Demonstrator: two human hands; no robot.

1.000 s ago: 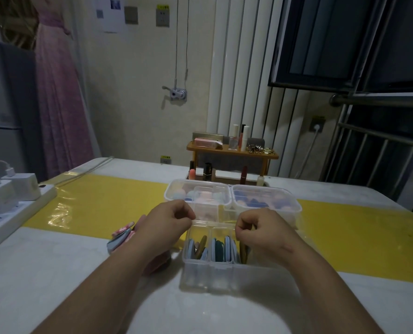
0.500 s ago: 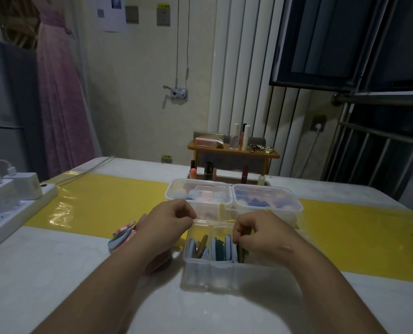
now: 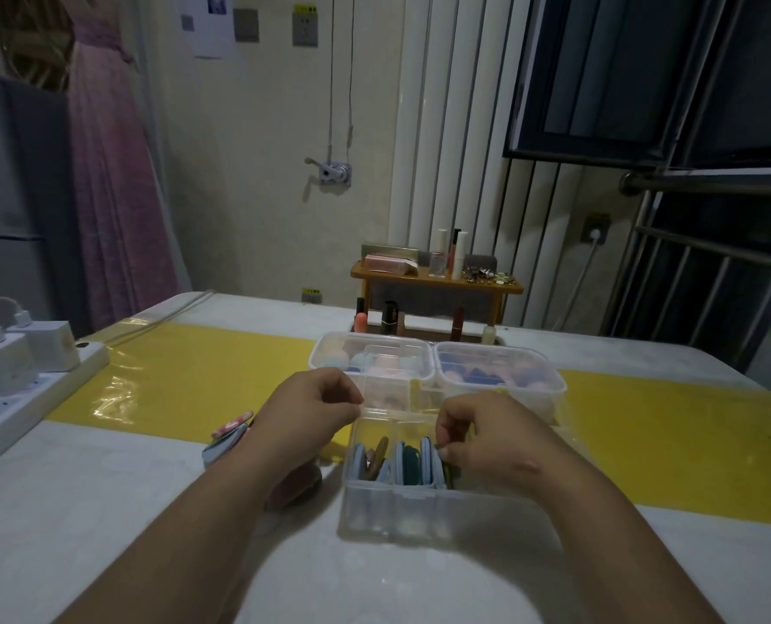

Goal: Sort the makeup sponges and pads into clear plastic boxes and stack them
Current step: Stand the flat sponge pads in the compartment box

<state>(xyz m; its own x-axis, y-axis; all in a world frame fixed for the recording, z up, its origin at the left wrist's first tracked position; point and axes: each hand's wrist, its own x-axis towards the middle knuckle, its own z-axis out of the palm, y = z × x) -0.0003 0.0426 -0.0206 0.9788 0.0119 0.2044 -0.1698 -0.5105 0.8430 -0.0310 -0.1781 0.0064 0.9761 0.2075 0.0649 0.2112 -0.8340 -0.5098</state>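
Observation:
An open clear plastic box [image 3: 419,511] stands in front of me with several makeup pads [image 3: 408,461] upright on edge inside. My right hand [image 3: 478,439] reaches into the box's right side, its thumb and curled fingers pinching the top of a pale blue pad [image 3: 428,457]. My left hand [image 3: 311,412] is curled at the box's far left corner and grips the rim there. Two closed clear boxes, one on the left [image 3: 334,349] and one on the right [image 3: 500,371], hold sponges just behind. Loose pads [image 3: 226,439] lie left of my left wrist.
A white power strip [image 3: 23,398] with chargers sits at the table's left edge. A small wooden shelf [image 3: 437,281] with cosmetics and some lipsticks [image 3: 390,317] stand behind the boxes. A yellow strip [image 3: 185,376] crosses the white table.
My right hand has moved left and down into the open box onto the pads. My left hand stays at the box's corner.

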